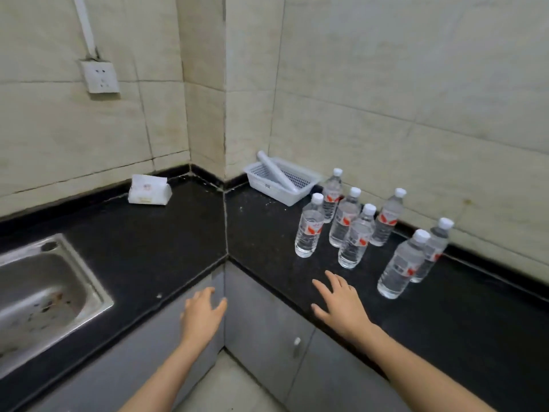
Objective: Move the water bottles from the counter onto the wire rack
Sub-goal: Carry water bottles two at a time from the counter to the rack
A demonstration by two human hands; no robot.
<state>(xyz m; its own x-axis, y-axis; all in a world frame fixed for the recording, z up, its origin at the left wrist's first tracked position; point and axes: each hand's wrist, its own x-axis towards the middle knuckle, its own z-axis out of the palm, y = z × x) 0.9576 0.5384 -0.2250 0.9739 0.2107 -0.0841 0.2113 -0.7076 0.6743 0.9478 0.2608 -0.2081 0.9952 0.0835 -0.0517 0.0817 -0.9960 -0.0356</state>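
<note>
7 water bottles [344, 221] upright, caps on, on the R leg of the black counter [178, 233]. They're bunched toward the wall, prob staged for pickup. Wire rack not in frame, so looks like nothing's moved yet. Right hand [341, 304] has fingers spread wide, holding nothing, over the counter edge. Closest bottle [355, 242] stands just ahead of its fingertips, no contact. Left hand [202, 310] also spread & empty, in front of the cabinet corner, well apart from the bottles.
</note>
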